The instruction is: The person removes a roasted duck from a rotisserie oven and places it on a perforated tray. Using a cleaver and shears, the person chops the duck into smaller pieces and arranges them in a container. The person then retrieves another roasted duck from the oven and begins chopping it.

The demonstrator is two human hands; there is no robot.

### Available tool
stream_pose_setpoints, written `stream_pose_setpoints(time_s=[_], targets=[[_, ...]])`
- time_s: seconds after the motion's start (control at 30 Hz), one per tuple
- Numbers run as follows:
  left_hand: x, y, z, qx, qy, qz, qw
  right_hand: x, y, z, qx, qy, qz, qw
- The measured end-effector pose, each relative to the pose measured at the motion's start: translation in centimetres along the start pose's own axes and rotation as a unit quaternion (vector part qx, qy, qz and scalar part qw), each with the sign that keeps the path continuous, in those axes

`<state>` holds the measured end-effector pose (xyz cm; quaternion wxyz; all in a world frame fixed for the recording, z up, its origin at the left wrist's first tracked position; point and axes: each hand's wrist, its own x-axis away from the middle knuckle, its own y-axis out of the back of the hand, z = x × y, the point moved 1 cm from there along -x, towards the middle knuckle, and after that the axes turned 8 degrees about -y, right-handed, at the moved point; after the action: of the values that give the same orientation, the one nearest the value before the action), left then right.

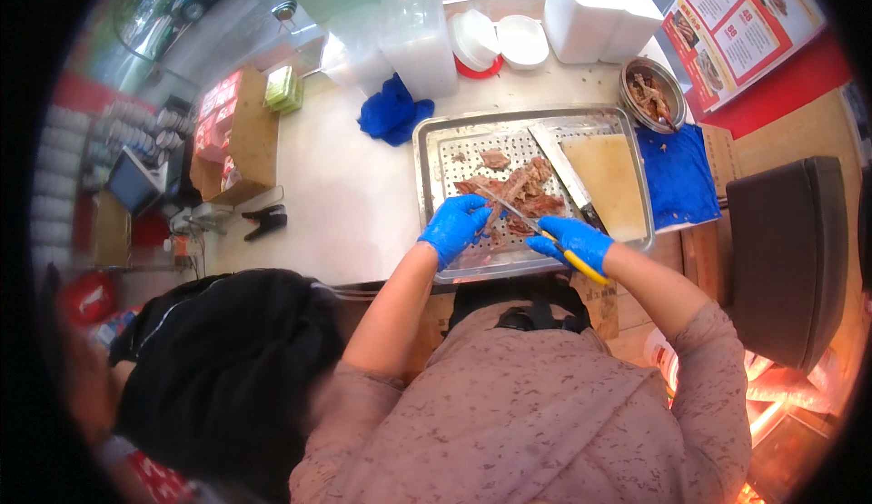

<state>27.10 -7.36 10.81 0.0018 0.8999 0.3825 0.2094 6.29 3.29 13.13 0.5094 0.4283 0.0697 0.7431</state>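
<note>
Both my hands wear blue gloves over a rimmed metal tray (pixel 429 163) with a perforated insert. My left hand (pixel 455 227) is shut on a strip of cooked meat (pixel 496 216) at the tray's near left. In my right hand (pixel 575 240) is a slim-bladed tool with a yellow handle (pixel 584 267); its pointed metal end reaches left to the meat by my left fingers. Whether it is a knife or a pair of scissors, I cannot tell. Shredded meat (pixel 535 184) lies in the tray's middle. A wide-bladed knife (pixel 562 167) rests beside a tan cutting board (pixel 606 180).
A steel bowl (pixel 652 95) of meat or bones stands behind a blue cloth (pixel 674 174). Another blue cloth (pixel 395 110), plastic containers (pixel 415 41) and white bowls (pixel 523 41) line the back. A cardboard box (pixel 255 136) stands left. A person in black (pixel 231 381) is near my left side.
</note>
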Motion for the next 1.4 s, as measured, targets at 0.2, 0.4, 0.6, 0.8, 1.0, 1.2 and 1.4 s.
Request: stream_pose_setpoints(time_s=[0.2, 0.4, 0.6, 0.8, 1.0, 1.2, 1.4], targets=[[-0.1, 0.5, -0.1, -0.032, -0.024, 0.017, 0.999, 0.7, 0.2, 1.5, 0.058, -0.031, -0.037, 0.997], [0.6, 0.0, -1.9, -0.009, 0.001, 0.054, 0.998, 0.1, 0.4, 1.2, 0.054, -0.051, -0.020, 0.997], [-0.3, -1.4, -1.0, -0.143, -0.014, 0.044, 0.989, -0.8, 0.2, 0.7, -0.019, -0.066, 0.021, 0.997], [-0.4, -1.2, -0.8, -0.145, -0.039, 0.026, 0.988, -0.8, -0.4, 1.0, 0.030, -0.051, -0.027, 0.998], [-0.9, -0.8, 0.0, -0.147, -0.007, 0.051, 0.988, -1.5, -1.7, -1.0, 0.114, 0.021, -0.099, 0.988], [0.1, -1.9, 0.4, -0.024, 0.011, 0.052, 0.998, -1.1, -0.9, -0.6, 0.062, -0.017, -0.019, 0.998], [-0.1, -1.6, 1.1, -0.067, -0.013, 0.069, 0.995, -1.7, -2.1, -1.6, 0.045, -0.035, -0.075, 0.996]])
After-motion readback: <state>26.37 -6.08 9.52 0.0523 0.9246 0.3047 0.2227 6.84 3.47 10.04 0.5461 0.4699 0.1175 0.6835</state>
